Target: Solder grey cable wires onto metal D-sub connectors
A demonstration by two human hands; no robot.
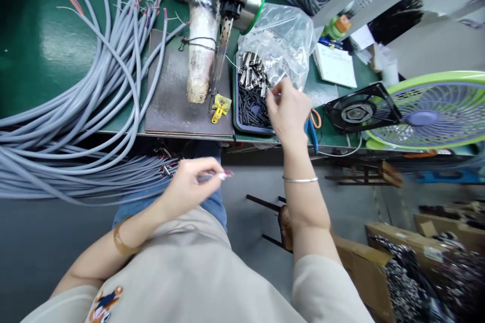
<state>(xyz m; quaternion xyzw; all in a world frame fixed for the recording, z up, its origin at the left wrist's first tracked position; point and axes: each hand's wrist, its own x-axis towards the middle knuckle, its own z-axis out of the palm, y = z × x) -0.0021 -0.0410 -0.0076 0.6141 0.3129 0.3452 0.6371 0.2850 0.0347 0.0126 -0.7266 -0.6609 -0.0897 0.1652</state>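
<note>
My left hand (195, 179) is closed in front of my body, pinching a grey cable near its end, where short red wires (228, 173) stick out past the fingertips. My right hand (288, 108) reaches over the right side of a tray (235, 106), its thumb and fingers pinched together. Whatever they may hold is hidden or too small to make out. Inside the tray lie silver metal connectors (250, 73) and, nearer me, many small black pieces (250, 107). A clear plastic bag (293, 35) of connectors rests at the tray's back.
Grey cables (113, 65) with stripped ends cover the left bench; more lie across my lap. A foil-wrapped duct (199, 55) overhangs a dark board (166, 106) bearing a yellow clip (220, 107). Blue-handled pliers (312, 133), a small black fan (356, 111) and a green fan (428, 111) stand right.
</note>
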